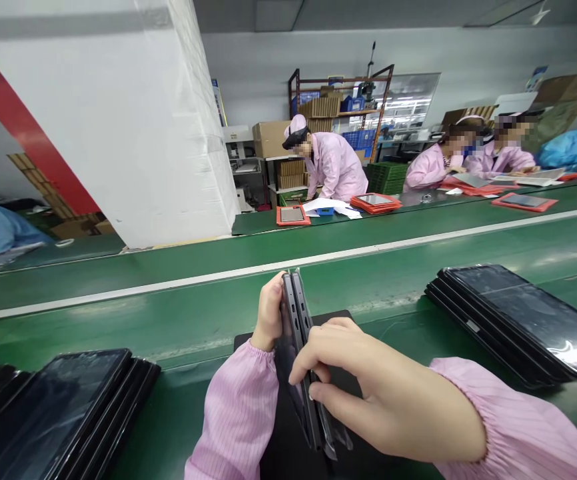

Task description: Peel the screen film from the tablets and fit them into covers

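Note:
Two dark tablets [294, 319] stand on edge, pressed side by side, with their port edges facing up. Loose clear film [342, 437] hangs from their lower right side. My left hand [270, 310] is closed around the far end of the pair, its thumb on the left face. Across the near part of the upper edges, my right hand [353, 380] has its index finger and thumb curled onto the tablets. Beneath them a flat black pad [283, 460] lies on the green work surface [193, 400].
Stacks of black tablets lie at left [83, 400] and right [518, 313]. A pale rail [248, 268] crosses the green bench. Beyond it are orange-red sheets [376, 207] with tablets, several co-workers in pink or blue, and a white wrapped pillar [168, 133].

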Demonstrator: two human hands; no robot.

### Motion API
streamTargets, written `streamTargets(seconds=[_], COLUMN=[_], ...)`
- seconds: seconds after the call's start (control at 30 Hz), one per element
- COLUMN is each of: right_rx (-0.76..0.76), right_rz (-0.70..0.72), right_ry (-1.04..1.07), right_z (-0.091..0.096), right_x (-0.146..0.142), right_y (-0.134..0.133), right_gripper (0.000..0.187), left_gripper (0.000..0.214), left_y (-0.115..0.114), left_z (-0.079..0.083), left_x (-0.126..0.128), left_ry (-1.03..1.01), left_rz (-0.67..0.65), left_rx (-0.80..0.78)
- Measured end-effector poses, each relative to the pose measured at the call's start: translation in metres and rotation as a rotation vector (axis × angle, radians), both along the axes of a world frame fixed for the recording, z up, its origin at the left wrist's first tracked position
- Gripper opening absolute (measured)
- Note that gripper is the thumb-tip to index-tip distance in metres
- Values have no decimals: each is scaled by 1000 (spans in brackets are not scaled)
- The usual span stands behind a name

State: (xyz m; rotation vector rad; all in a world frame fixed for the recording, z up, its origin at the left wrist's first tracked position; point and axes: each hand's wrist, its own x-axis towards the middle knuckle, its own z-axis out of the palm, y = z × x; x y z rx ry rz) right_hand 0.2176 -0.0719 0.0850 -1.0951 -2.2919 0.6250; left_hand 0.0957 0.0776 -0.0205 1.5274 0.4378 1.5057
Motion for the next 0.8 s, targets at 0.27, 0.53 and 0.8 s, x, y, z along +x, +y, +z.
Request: streamTargets(seconds=[0.27,0.53,0.8], right_rx=[15,28,309], right_rz=[-22,-14,-200], right_ry=[12,83,149], right_z=[-1,-2,-16], right_x=[-2,2,-1], right_y=[-2,1,-8], right_gripper=[26,30,23], left_gripper=[56,54,36], left_y=[0,2,4], left_z=[-1,-1,-9], left_x=[0,-1,-6], left_ry=[22,-2,-151], left_rz=[3,7,111], left_rx=[19,25,-36])
